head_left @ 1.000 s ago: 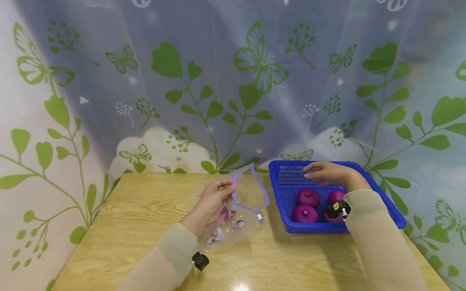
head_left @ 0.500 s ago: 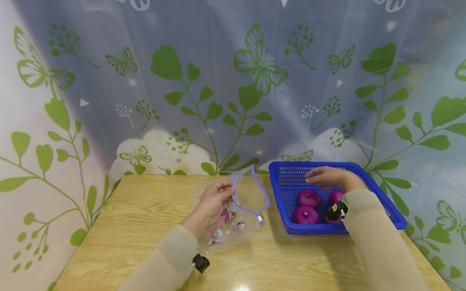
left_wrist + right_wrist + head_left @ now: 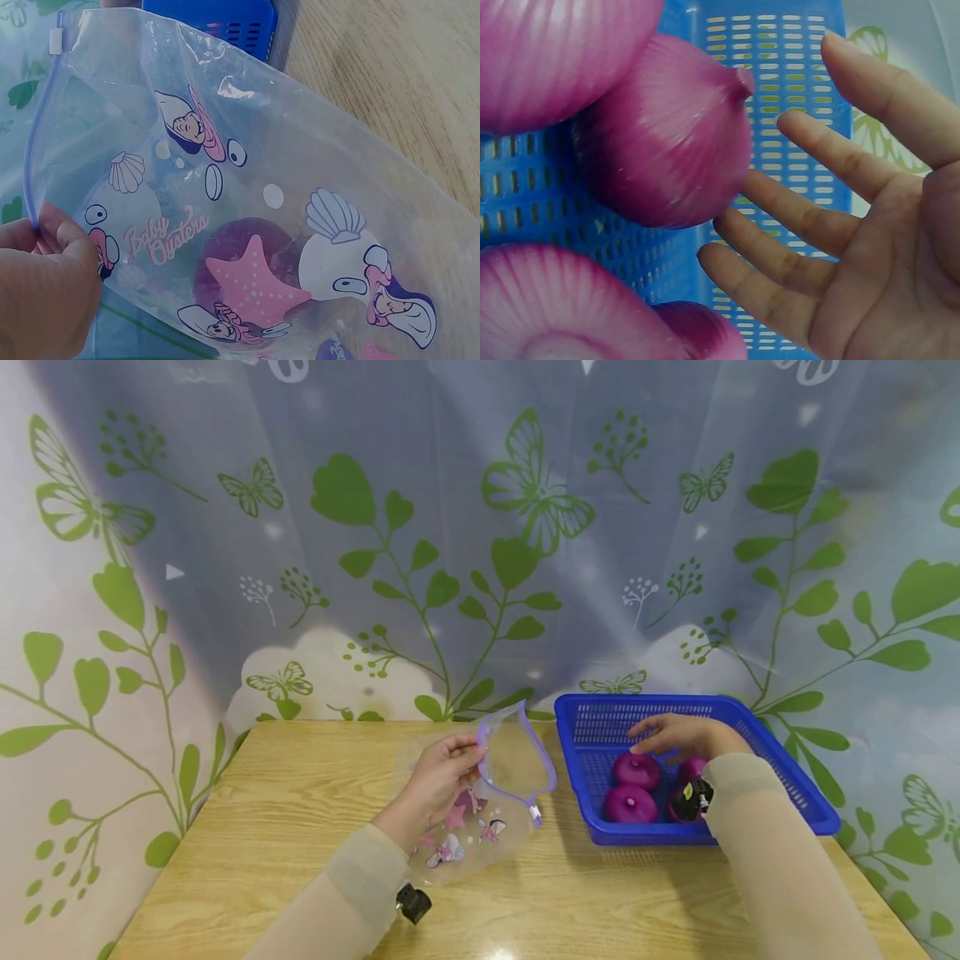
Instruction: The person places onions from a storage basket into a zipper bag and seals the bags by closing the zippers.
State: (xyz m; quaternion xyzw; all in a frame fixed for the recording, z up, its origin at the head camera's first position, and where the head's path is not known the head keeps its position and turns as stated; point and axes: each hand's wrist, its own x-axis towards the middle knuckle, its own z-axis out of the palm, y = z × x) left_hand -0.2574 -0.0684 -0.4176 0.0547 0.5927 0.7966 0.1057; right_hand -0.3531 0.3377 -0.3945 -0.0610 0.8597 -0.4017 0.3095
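My left hand [image 3: 442, 770] pinches the purple-edged mouth of a clear slider zip bag [image 3: 491, 852] with thumb and fingers. The bag slants over the table, its mouth gaping, printed with shells and a pink starfish [image 3: 255, 281]. Behind that starfish shows a round purple patch; I cannot tell if it is printed. Over the blue basket [image 3: 581, 777], my right hand [image 3: 688, 735] reaches in with fingers spread and slightly bent, holding nothing. Several red onions lie in the basket. In the right wrist view, the fingertips are right beside one red onion [image 3: 671, 139]; contact is unclear.
A wooden table [image 3: 277, 835] carries the bag and basket. Behind it hangs a curtain [image 3: 450, 527] with green leaves and butterflies. A black wrist camera [image 3: 414, 903] sits at the left cuff, another [image 3: 693, 797] at the right, partly covering an onion.
My right hand has lowered into the basket, its fingers now closer to the onions. The left hand and the bag have stayed nearly still.
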